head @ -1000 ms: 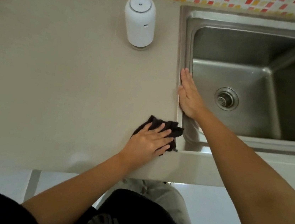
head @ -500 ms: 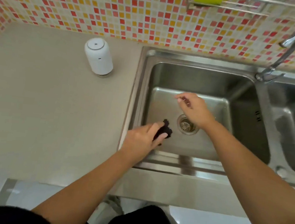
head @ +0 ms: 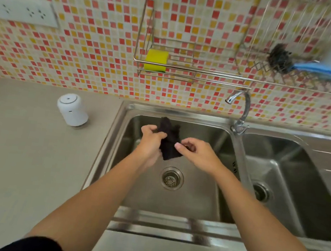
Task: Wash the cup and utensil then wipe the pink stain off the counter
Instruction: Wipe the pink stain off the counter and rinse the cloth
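A dark cloth [head: 169, 138] hangs over the left sink basin [head: 194, 191]. My left hand [head: 151, 142] grips its left side with curled fingers. My right hand [head: 196, 152] pinches its lower right part between thumb and fingers. Both hands are above the basin, behind the drain [head: 172, 178]. The beige counter [head: 31, 161] to the left shows no pink stain. No cup or utensil is in view.
A white cylinder [head: 72, 109] stands on the counter near the wall. The tap [head: 239, 111] rises between the two basins, with a second basin [head: 290, 188] at right. A wire rack [head: 188, 71] on the tiled wall holds a yellow sponge [head: 156, 60], a dark scrubber [head: 279, 58] and a blue cloth [head: 329, 72].
My left hand lifted the cloth off the counter edge and carried it over the sink. My right hand left the sink rim and took hold of the cloth. The view tilted up.
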Demonstrator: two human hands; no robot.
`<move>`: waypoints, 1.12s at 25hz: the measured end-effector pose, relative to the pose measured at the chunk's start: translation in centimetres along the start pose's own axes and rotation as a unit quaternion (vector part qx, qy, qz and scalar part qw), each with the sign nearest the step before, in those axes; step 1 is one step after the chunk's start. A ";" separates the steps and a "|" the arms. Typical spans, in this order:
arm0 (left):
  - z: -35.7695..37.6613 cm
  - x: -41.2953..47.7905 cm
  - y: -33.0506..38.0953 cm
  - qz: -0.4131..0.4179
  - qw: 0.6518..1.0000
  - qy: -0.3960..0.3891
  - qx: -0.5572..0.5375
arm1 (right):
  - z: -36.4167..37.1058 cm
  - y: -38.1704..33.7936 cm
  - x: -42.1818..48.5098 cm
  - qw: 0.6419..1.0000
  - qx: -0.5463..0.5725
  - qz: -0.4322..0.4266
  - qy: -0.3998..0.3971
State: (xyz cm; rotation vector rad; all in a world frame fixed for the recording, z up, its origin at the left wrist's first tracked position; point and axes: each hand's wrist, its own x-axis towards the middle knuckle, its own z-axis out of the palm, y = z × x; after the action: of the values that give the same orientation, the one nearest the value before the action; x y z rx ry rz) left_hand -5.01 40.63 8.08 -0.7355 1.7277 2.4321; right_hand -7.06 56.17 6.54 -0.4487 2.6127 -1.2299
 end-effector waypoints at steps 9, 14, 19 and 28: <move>1.4 -0.3 1.6 0.053 0.997 0.040 -0.044 | -2.0 -2.2 1.9 0.983 0.139 0.045 0.110; -1.2 0.5 0.9 0.098 0.962 0.141 0.213 | -4.0 -6.2 3.1 0.988 0.085 -0.075 0.101; -1.9 -0.2 6.3 0.282 0.883 -0.019 0.374 | -7.4 -10.7 3.8 0.983 -0.026 -0.176 0.041; 2.0 -0.8 18.9 0.325 0.794 -0.280 0.430 | -15.2 -16.0 3.1 0.968 -0.007 -0.247 0.039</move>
State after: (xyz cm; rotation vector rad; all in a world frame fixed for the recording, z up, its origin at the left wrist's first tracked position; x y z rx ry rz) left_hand -11.07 35.74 25.40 0.7063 2.6337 1.4341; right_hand -12.00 56.14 28.27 -1.1295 2.6625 -1.3868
